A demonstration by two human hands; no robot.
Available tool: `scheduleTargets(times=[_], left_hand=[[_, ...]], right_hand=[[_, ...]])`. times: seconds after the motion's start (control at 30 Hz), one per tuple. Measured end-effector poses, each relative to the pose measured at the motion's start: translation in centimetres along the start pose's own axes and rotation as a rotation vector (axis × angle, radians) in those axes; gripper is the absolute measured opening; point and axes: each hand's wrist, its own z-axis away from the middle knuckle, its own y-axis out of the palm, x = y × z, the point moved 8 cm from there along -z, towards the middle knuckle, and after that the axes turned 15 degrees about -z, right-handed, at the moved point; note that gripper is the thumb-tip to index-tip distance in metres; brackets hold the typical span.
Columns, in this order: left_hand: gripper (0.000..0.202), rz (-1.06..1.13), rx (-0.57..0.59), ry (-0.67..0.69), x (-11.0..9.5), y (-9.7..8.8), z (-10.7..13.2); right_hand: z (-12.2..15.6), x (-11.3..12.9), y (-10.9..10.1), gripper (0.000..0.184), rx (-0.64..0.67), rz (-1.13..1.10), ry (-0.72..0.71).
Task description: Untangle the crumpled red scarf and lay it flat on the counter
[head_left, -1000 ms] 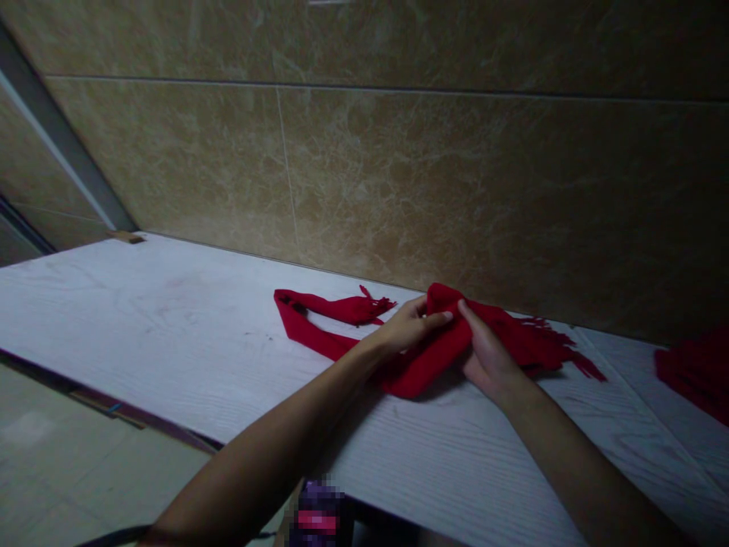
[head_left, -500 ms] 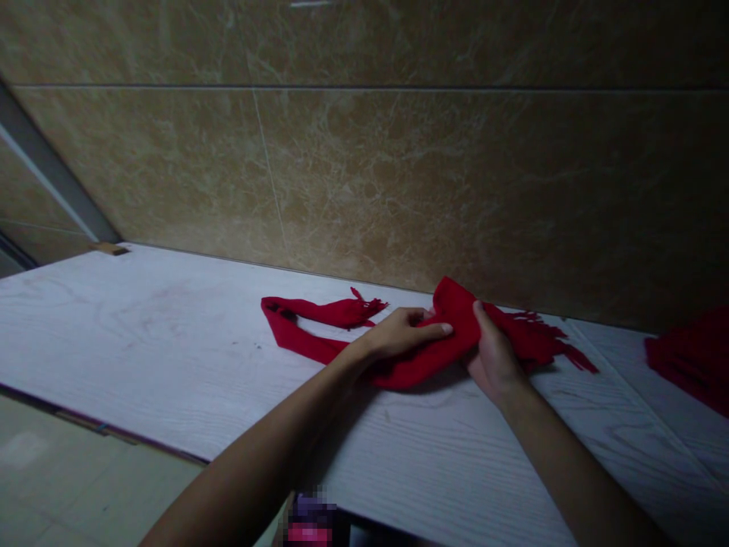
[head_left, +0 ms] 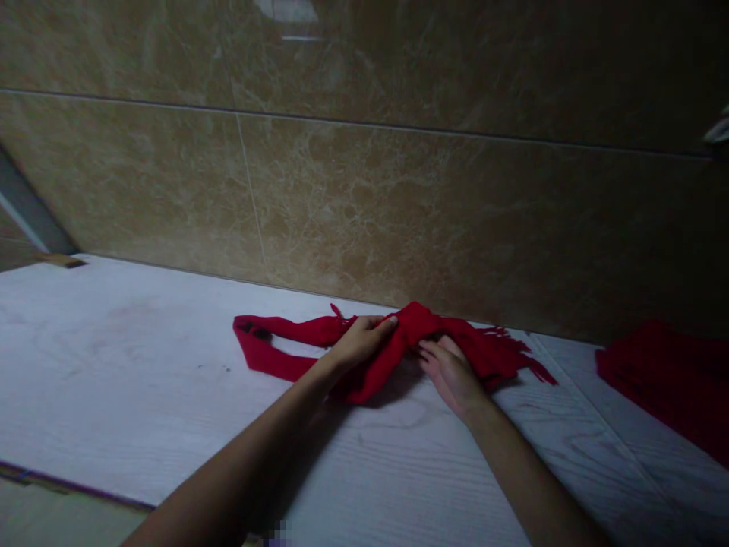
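A red scarf (head_left: 277, 366) with fringed ends lies along the white wood-grain surface, bent into a loop on its left side. My left hand (head_left: 361, 339) is closed on the bunched middle part, its thumb lying over the cloth. Just to the right, my right hand (head_left: 449, 372) has its fingers curled against the lower edge of a raised fold, with part of the palm turned up; some of its grip is hidden by the fabric. One fringed end spreads out to the right beyond this hand, and the other lies behind my left hand.
Behind the surface rises a brown marbled tile wall (head_left: 342, 197). More red cloth (head_left: 666, 372) lies at the right edge. A small wooden block (head_left: 61, 260) sits in the far left corner, beside a grey metal post (head_left: 37, 205). Floor shows at the lower left.
The view has shifted a little. My right hand has moved from pinching the top of the fold to its lower edge, and my left thumb has moved up the cloth.
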Motion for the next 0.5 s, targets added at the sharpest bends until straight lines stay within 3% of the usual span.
scheduleTargets(times=[0.2, 0.33, 0.5], left_hand=[[0.056, 0.036, 0.137, -0.136, -0.1, 1.2, 1.1], [0.053, 0.017, 0.247, -0.108, -0.3, 2.3, 1.8], [0.050, 0.320, 0.202, -0.060, -0.8, 3.0, 1.5]], right_hand=[[0.5, 0.9, 1.2, 0.033, 0.029, -0.085, -0.054], [0.9, 1.1, 1.6, 0.036, 0.039, -0.102, -0.055], [1.1, 1.3, 1.5, 0.044, 0.050, -0.118, -0.048]])
